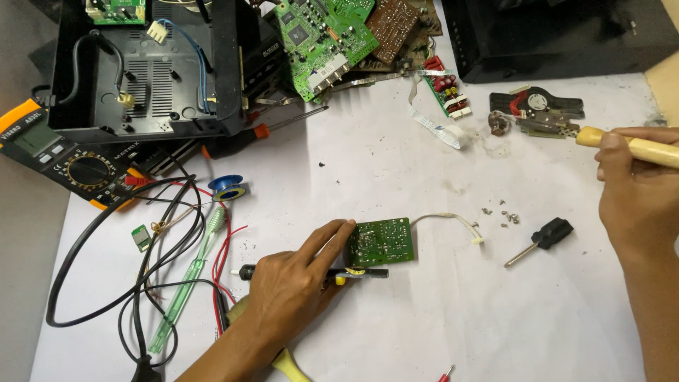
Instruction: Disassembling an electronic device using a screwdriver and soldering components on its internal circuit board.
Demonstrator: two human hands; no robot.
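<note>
Fingertips of left hand (297, 279) touch green circuit board (380, 241) edge; right hand (631, 187) well apart

A short screwdriver (542, 239) and loose screws (503, 214) lie between the hands. A multimeter (67, 160), tangled cables (152, 247) and an open black case (152, 67) sit far left, beyond them.
</note>
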